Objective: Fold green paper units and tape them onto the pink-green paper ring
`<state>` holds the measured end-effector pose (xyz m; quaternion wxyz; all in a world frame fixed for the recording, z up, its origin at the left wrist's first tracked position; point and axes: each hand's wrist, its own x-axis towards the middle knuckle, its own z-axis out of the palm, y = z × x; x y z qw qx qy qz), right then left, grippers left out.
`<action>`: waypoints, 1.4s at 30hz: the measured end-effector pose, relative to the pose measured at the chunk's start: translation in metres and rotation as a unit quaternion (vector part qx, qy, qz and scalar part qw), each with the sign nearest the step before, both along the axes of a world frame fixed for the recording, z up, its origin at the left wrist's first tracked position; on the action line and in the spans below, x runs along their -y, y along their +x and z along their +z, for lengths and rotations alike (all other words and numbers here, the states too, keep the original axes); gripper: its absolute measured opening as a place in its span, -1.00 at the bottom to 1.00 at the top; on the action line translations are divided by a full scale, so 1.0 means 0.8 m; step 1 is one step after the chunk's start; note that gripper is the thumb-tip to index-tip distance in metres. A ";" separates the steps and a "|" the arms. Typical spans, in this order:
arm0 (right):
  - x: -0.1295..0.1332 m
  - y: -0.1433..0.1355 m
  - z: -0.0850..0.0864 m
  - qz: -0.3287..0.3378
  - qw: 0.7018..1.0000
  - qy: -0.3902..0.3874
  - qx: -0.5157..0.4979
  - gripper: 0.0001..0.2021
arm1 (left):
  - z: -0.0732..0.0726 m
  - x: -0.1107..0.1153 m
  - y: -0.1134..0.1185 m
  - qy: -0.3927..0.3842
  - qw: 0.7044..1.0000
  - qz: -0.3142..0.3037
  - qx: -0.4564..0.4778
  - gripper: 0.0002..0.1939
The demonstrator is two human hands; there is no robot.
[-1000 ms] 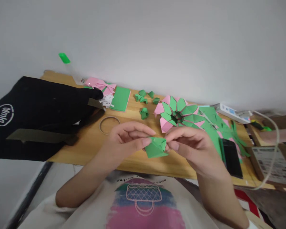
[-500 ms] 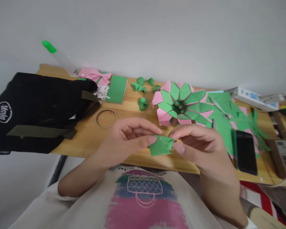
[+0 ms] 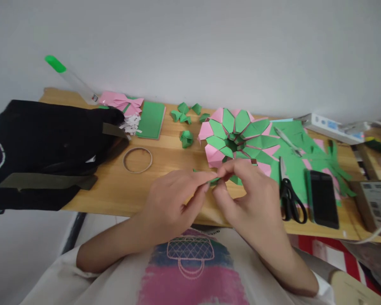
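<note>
Both hands meet over the table's front part, pinching a small green folded paper (image 3: 214,181) that is mostly hidden by fingers. My left hand (image 3: 174,201) grips it from the left between thumb and fingers. From the right, my right hand (image 3: 252,199) holds its other end with thumb and forefinger. Just behind them stands a ring-shaped model (image 3: 250,129) of green and pink folded paper. Several small green folded pieces (image 3: 184,108) lie to the left of the model, and one rounder green piece (image 3: 186,139) sits nearer the hands.
At the left are a black bag (image 3: 47,144), a round hoop (image 3: 137,160) and a green paper stack (image 3: 151,120). Black-handled scissors (image 3: 290,199), a phone (image 3: 323,198), green sheets (image 3: 298,148) and a power strip (image 3: 332,128) lie at the right.
Both hands have turned and tilted the green paper, so less of it shows. My right hand has shifted left, uncovering the black-handled scissors. The view has moved slightly.
</note>
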<state>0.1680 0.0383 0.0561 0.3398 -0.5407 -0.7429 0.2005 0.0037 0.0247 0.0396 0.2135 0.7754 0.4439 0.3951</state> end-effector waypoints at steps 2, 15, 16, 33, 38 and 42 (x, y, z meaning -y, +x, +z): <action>-0.002 0.002 -0.003 0.027 0.993 -0.066 -0.093 -0.88 | -0.002 -0.002 -0.003 -0.049 0.997 0.004 0.066 -0.77; 0.008 0.019 -0.025 0.039 0.879 -0.258 -0.399 -0.79 | -0.007 -0.015 -0.003 -0.295 0.891 -0.034 0.343 -0.80; 0.010 0.019 -0.024 0.031 0.880 -0.256 -0.398 -0.80 | -0.007 -0.015 -0.003 -0.289 0.894 -0.037 0.340 -0.79; 0.030 0.019 -0.049 -0.001 0.829 -0.374 -0.416 -0.82 | -0.019 -0.013 -0.016 -0.023 0.989 -0.138 0.049 -0.81; 0.036 0.023 -0.070 -0.018 0.757 -0.446 -0.478 -0.73 | -0.048 -0.006 -0.027 0.216 0.955 -0.148 -0.137 -0.76; 0.045 0.027 -0.084 -0.002 0.701 -0.505 -0.503 -0.71 | -0.060 0.004 -0.029 0.296 0.936 -0.108 -0.157 -0.81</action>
